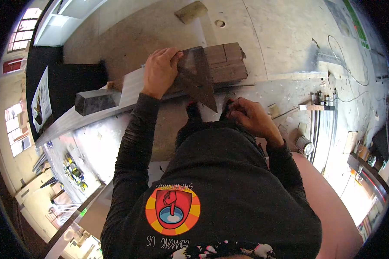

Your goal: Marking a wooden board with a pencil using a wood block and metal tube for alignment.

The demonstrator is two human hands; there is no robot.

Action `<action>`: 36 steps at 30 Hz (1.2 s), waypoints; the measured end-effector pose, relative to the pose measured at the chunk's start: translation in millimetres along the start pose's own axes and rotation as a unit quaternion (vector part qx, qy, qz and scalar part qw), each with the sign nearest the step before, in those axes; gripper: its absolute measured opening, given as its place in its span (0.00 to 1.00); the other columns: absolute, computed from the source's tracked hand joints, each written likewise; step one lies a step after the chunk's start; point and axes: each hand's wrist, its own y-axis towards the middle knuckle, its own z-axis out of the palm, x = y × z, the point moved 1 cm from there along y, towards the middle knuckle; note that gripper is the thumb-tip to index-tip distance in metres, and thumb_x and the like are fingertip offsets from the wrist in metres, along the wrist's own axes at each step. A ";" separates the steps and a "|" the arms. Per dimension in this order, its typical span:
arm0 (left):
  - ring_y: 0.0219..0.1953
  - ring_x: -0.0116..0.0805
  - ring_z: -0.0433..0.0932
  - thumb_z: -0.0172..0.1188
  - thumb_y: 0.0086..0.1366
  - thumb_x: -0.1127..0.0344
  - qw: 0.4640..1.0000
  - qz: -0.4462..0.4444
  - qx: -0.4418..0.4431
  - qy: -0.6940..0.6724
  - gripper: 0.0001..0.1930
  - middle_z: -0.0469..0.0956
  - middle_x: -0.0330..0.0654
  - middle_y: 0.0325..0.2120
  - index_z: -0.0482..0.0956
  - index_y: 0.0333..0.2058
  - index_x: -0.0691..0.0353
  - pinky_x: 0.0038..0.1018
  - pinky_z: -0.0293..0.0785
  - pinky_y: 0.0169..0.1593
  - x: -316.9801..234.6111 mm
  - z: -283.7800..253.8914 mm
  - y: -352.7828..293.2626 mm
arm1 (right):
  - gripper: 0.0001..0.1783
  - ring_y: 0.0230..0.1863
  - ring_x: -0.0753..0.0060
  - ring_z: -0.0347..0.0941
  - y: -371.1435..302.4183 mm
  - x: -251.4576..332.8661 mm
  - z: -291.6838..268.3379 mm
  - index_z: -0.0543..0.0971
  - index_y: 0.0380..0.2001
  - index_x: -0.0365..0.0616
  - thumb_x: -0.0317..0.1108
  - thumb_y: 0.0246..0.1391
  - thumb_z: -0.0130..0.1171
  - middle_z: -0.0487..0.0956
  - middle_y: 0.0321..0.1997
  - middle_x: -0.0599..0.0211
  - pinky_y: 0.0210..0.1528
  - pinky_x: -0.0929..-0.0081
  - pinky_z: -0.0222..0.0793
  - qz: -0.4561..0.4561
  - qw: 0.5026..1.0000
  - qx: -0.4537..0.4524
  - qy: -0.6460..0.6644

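Ahead of me, my left hand [161, 71] is closed at the left end of a dark triangular set square [203, 71], its fingers curled by the square's edge. The square lies across a brown wooden board [229, 62], one pointed corner hanging past the board's near side. Thin dark lines run over the board to the right of the square. My right hand [253, 117] is close to my body, near the dark trousers and right of the square's tip. Its fingers are curled together; whatever they may hold is hidden.
Left of the board, a dark rectangular block [97, 101] lies on a long pale work surface [69, 118]. A small flat wood piece [191, 12] rests on the floor farther off. At the right are metal rails [322, 138], a cylindrical can-like object [304, 145] and a loose cable [348, 64].
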 end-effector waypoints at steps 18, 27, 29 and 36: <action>0.39 0.56 0.82 0.63 0.67 0.61 1.000 0.006 -0.011 -0.003 0.10 0.84 0.51 0.32 0.86 0.34 0.61 0.46 0.77 0.45 1.1 7.6 0.9 | 0.08 0.38 0.50 0.85 119.4 72.5 -25.1 0.85 0.40 0.42 0.33 0.59 0.64 0.86 0.35 0.54 0.42 0.59 0.80 -0.273 0.879 -0.284 -0.269; 0.40 0.55 0.82 0.62 0.68 0.63 1.000 0.004 0.016 0.011 0.08 0.85 0.51 0.33 0.86 0.36 0.60 0.45 0.77 0.46 -0.4 4.5 0.4 | 0.08 0.36 0.45 0.83 128.0 68.2 -14.6 0.86 0.38 0.41 0.31 0.58 0.63 0.85 0.36 0.52 0.42 0.56 0.80 -0.276 0.863 -0.306 -0.292; 0.41 0.54 0.83 0.62 0.68 0.63 1.000 0.011 0.021 0.012 0.08 0.85 0.50 0.34 0.86 0.36 0.60 0.45 0.77 0.46 -2.1 2.6 1.3 | 0.08 0.35 0.47 0.83 126.0 69.9 -13.8 0.87 0.38 0.39 0.30 0.59 0.64 0.85 0.36 0.52 0.40 0.60 0.80 -0.283 0.855 -0.308 -0.306; 0.41 0.53 0.83 0.61 0.68 0.65 0.999 0.007 0.030 0.018 0.08 0.86 0.49 0.35 0.86 0.37 0.61 0.45 0.78 0.46 -7.7 2.2 1.9 | 0.08 0.36 0.44 0.82 116.6 77.7 -18.8 0.86 0.38 0.38 0.29 0.58 0.62 0.83 0.35 0.49 0.42 0.57 0.79 -0.271 0.859 -0.265 -0.344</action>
